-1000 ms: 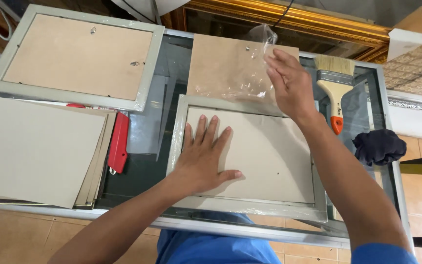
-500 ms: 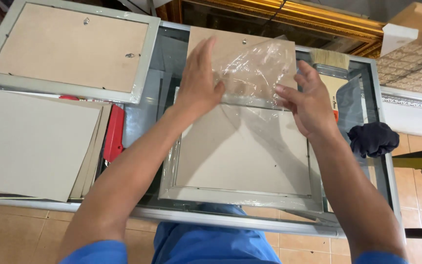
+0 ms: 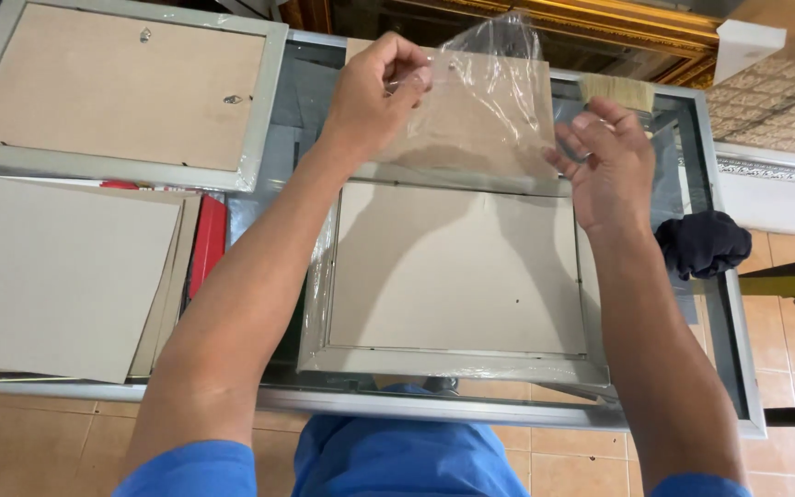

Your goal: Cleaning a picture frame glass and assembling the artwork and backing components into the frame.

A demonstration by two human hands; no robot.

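Note:
A silver picture frame (image 3: 453, 366) lies face down on the glass table (image 3: 508, 416), its brown backing board up and clear film around its edges. Above its far edge I hold a clear plastic bag (image 3: 485, 110). My left hand (image 3: 372, 92) pinches the bag's top left corner. My right hand (image 3: 604, 166) grips its right edge with the fingers spread. Through the bag shows a loose brown board (image 3: 471, 129) lying on the table behind the frame.
A second face-down frame (image 3: 112, 87) lies at the far left. A stack of grey cardboard sheets (image 3: 57, 276) sits near left, with a red cutter (image 3: 207, 244) beside it. A paintbrush (image 3: 618, 90) and a dark cloth (image 3: 703, 243) lie at the right.
My left hand left the frame's backing and went up to the bag's top corner. Both hands have lifted and spread the plastic bag above the frame's far edge.

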